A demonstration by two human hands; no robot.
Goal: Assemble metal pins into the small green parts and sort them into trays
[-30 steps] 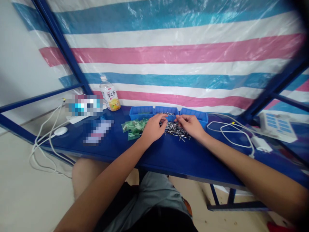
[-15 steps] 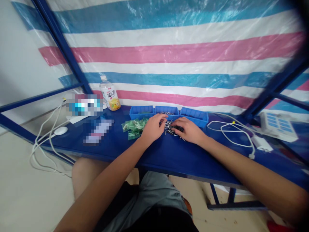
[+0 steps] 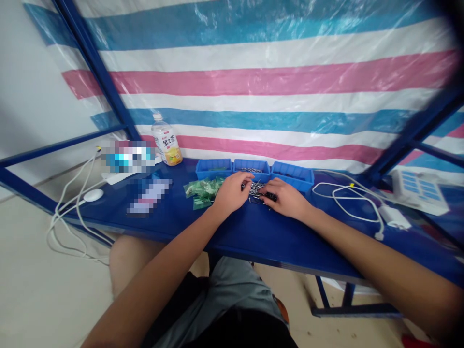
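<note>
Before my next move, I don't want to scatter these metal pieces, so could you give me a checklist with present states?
1. Right hand at the pile of slender metal pieces: ok.
2. Left hand free of pieces: cannot tell; its grip is partly hidden.
3. Middle blue bin upright, with metal pieces inside: ok.
4. Green packets apart from the pile: cannot tell; the left hand blocks the view.
5. Drink bottle upright and capped: ok.
6. White charger apart from the right hand: ok.

1. Before the middle bin [image 3: 264, 175], left hand [image 3: 232, 192] and right hand [image 3: 290, 198] partly cover metal pins [image 3: 256, 189]; any grip is unclear.
2. Left of the bin, two pixelated objects [image 3: 149, 195] are unrecognisable.
3. Rightward of it, the right arm [image 3: 373, 251] leaves the frame.
</note>
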